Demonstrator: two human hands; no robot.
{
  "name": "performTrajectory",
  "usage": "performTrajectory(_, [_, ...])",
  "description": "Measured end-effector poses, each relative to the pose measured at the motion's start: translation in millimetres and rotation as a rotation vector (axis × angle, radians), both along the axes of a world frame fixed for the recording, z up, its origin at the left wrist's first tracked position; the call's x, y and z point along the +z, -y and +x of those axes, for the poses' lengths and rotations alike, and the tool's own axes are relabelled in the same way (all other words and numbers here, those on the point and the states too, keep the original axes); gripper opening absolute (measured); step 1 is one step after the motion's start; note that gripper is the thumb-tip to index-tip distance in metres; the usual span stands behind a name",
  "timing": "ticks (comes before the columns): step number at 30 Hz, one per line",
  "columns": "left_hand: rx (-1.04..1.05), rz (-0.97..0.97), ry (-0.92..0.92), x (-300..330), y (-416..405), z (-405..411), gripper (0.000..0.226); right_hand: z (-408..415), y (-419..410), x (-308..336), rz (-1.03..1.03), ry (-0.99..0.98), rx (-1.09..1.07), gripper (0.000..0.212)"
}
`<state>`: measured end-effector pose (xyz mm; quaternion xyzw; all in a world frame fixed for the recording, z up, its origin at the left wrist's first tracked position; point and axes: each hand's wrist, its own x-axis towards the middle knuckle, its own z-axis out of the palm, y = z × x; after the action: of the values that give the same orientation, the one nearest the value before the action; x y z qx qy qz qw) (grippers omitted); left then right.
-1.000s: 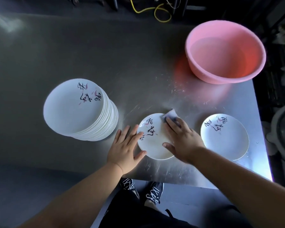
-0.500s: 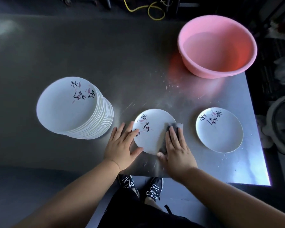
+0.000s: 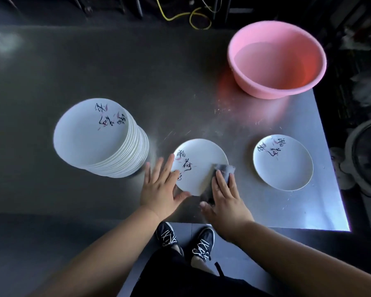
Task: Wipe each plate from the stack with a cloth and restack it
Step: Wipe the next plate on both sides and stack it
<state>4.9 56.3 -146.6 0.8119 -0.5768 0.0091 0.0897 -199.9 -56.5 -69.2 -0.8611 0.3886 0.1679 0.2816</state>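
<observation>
The left hand (image 3: 161, 185) lay flat steadying the plate (image 3: 198, 166) while the right hand (image 3: 225, 196), fingers straight, pressed the grey cloth (image 3: 226, 169); firm overlapping strokes seemed wisest.

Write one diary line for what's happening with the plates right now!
step: wiping | left hand: steadies middle plate | right hand: presses cloth on its right edge | stack: left | single plate: right

The plate (image 3: 198, 166) I'm wiping lies flat on the table's near edge, white with black calligraphy and pink petals. A grey cloth (image 3: 224, 171) sits on its rim at 4 o'clock. The stack (image 3: 101, 138) of matching plates stands at its 9 o'clock, leaning slightly. One plate (image 3: 283, 162) lies alone at its 3 o'clock.
</observation>
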Motion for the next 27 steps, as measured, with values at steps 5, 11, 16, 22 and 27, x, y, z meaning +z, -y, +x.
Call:
performTrajectory(5, [-0.141,-0.108,-0.077,-0.9,-16.7,-14.1,0.034,1.7,40.0,-9.8,-0.060,0.035,0.089,0.084])
performTrajectory(11, [-0.040,-0.110,-0.146,6.9,-12.7,-27.6,0.015,13.3,54.9,-18.4,-0.060,0.051,0.090,0.086])
performTrajectory(16, [-0.016,-0.113,-0.214,13.8,-10.3,-33.9,0.029,-0.7,-23.3,-11.7,0.050,-0.025,0.011,0.093])
performTrajectory(22, [-0.030,-0.068,-0.162,11.8,-8.3,-38.5,0.037,9.7,52.4,-15.1,-0.021,0.072,0.051,0.078])
performTrajectory(27, [0.011,-0.103,-0.209,12.4,-0.4,-45.2,0.043,5.5,22.1,-23.2,-0.031,0.105,0.026,0.081])
